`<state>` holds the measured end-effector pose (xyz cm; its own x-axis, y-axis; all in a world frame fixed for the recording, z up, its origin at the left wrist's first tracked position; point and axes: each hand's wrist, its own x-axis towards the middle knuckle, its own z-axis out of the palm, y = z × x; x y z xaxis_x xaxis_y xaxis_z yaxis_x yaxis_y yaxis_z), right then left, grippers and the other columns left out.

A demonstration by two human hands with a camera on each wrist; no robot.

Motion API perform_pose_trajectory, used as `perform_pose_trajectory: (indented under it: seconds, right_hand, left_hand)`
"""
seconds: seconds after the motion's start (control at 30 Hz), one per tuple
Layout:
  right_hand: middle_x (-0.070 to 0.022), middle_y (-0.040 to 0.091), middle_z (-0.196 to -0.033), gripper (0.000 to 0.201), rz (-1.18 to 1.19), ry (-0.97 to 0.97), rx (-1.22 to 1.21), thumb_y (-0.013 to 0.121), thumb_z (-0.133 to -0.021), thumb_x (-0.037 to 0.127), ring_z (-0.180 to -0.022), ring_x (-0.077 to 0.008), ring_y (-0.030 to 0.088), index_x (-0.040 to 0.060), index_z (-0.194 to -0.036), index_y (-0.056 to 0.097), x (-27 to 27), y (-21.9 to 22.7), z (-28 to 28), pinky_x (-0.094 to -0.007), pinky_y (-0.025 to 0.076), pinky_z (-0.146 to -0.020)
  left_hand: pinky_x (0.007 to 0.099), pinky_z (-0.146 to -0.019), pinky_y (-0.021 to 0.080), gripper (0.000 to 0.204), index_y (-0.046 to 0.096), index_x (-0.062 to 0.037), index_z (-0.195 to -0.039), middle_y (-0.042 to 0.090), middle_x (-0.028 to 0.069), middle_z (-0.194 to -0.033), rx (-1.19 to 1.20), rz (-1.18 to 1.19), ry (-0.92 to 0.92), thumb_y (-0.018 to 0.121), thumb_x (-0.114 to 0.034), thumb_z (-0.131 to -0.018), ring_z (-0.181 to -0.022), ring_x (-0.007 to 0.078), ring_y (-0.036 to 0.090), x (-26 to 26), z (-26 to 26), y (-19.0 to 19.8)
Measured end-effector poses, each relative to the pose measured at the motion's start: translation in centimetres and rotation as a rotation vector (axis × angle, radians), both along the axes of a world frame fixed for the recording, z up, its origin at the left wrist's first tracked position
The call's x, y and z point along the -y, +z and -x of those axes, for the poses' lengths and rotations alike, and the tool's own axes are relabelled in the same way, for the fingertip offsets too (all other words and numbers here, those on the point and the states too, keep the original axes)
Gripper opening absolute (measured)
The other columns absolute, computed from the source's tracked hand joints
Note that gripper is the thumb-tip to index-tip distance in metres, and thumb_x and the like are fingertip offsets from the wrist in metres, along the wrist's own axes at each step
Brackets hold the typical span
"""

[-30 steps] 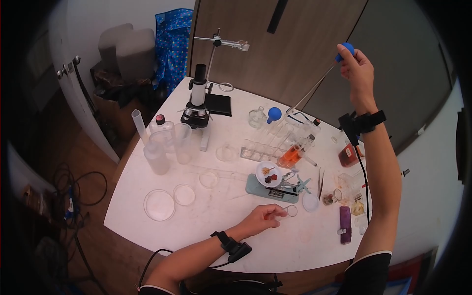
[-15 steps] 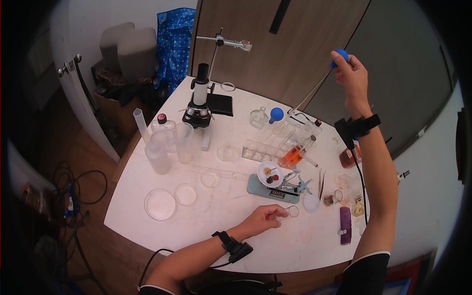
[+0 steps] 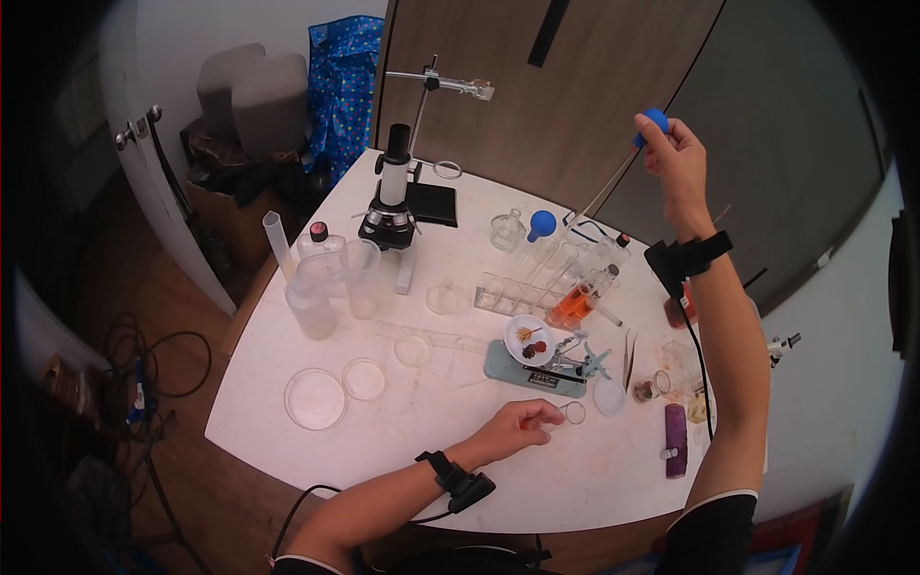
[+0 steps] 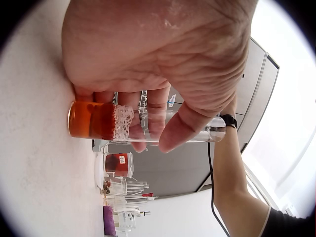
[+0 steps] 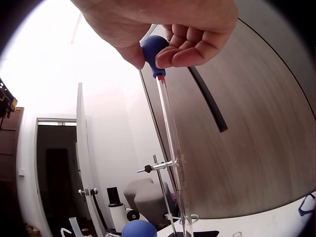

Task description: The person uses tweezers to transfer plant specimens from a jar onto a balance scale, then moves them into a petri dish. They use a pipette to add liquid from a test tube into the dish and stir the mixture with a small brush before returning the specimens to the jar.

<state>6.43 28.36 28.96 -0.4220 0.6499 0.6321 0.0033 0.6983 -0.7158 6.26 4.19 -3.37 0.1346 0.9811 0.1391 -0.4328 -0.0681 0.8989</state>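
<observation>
In the head view my left hand (image 3: pixel 513 429) stays low over the front of the white table (image 3: pixel 431 484). Its fingers and thumb grip a clear glass tube (image 4: pixel 98 121), which holds orange-red liquid with foam on top. My right hand (image 3: pixel 678 168) is raised high at the back right. Between thumb and fingers it pinches the blue rubber bulb (image 5: pixel 154 47) of a long glass pipette (image 5: pixel 169 118). This pipette slants down toward the test tube rack (image 3: pixel 494 299); its lower end is lost among the glassware. Beside the rack stands a vessel of orange liquid (image 3: pixel 573 307).
A teal balance (image 3: pixel 503 359) bears a white dish (image 3: pixel 513 347) of small dried pieces. A second blue bulb (image 3: pixel 542 223) sticks up behind the rack. The microscope (image 3: pixel 394 182) and petri dishes (image 3: pixel 315 422) are on the left. Tweezers (image 3: pixel 629 359) and a purple block (image 3: pixel 677 431) lie right.
My right hand has come down and leftward with the bulb and pipette. The left hand keeps its place and its grip on the glass tube.
</observation>
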Motion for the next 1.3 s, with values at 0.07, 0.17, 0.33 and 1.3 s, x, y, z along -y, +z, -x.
perform_pose_trajectory:
  seconds: [0.07,0.17,0.33,1.3]
  right_hand:
    - [0.0025,0.06,-0.065,0.031,0.004,0.003,0.005,0.077,-0.082,0.033,-0.054,0.0001,0.046,0.0057,-0.09,0.063,0.0,-0.3,0.0,-0.0162,0.036,-0.052]
    - [0.0027,0.06,-0.065,0.032,0.012,0.007,0.007,0.077,-0.082,0.033,-0.053,-0.0002,0.046,0.0056,-0.089,0.063,-0.1,-0.8,0.2,-0.0163,0.036,-0.051]
    - [0.0025,0.06,-0.065,0.032,0.029,0.024,0.014,0.077,-0.082,0.033,-0.053,-0.0006,0.047,0.0055,-0.089,0.063,-0.6,-1.5,0.3,-0.0166,0.036,-0.051]
    - [0.0018,0.061,-0.066,0.028,0.086,0.033,0.091,0.075,-0.085,0.031,-0.055,-0.0009,0.047,0.0057,-0.089,0.062,0.2,-4.5,0.5,-0.0166,0.036,-0.052]
  left_hand:
    - [0.0219,-0.08,0.044,0.03,0.064,-0.0019,-0.113,0.063,0.0027,-0.108,-0.01,-0.001,0.005,0.063,0.001,-0.083,-0.089,0.0054,0.051,0.0,0.0,0.1]
    - [0.0221,-0.08,0.044,0.029,0.064,-0.0018,-0.112,0.063,0.003,-0.107,0.011,-0.011,0.016,0.064,0.001,-0.083,-0.088,0.0056,0.051,0.0,-0.2,-0.1]
    - [0.0223,-0.082,0.044,0.029,0.064,-0.0017,-0.112,0.063,0.0029,-0.108,0.01,0.008,0.001,0.064,0.001,-0.083,-0.089,0.0058,0.051,-0.1,-0.1,-0.2]
    - [0.0231,-0.086,0.043,0.03,0.063,-0.0018,-0.113,0.063,0.002,-0.105,-0.049,-0.028,0.017,0.065,0.001,-0.083,-0.096,0.0077,0.053,0.0,-0.1,-0.1]
